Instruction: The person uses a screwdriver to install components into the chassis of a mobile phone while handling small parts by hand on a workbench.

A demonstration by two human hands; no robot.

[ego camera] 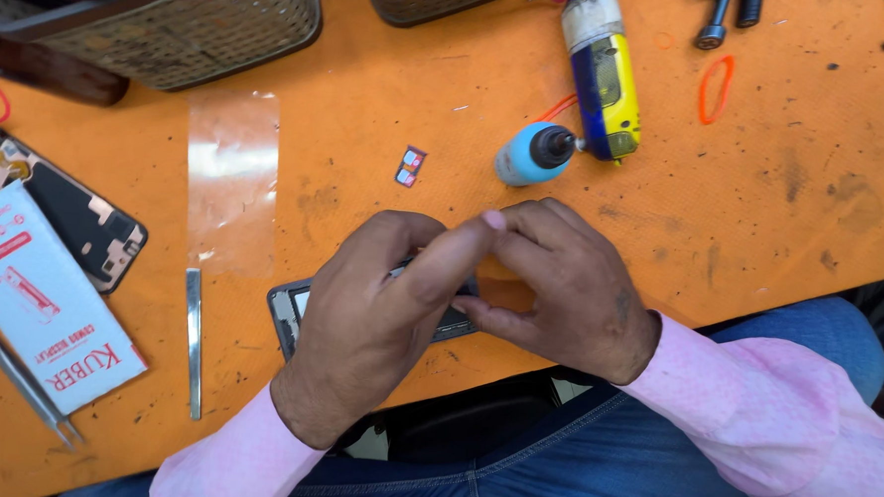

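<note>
Left hand (375,305) and right hand (560,283), grips clamped on phone (290,311) beneath them

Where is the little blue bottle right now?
In the head view, the blue bottle lies on the orange table, just beyond the right hand, beside the yellow-and-blue tool.

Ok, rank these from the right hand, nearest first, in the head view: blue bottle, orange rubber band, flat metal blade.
From the right hand:
1. Blue bottle, just above it.
2. Orange rubber band, up and to the right.
3. Flat metal blade, far left, beyond the left hand.
</note>
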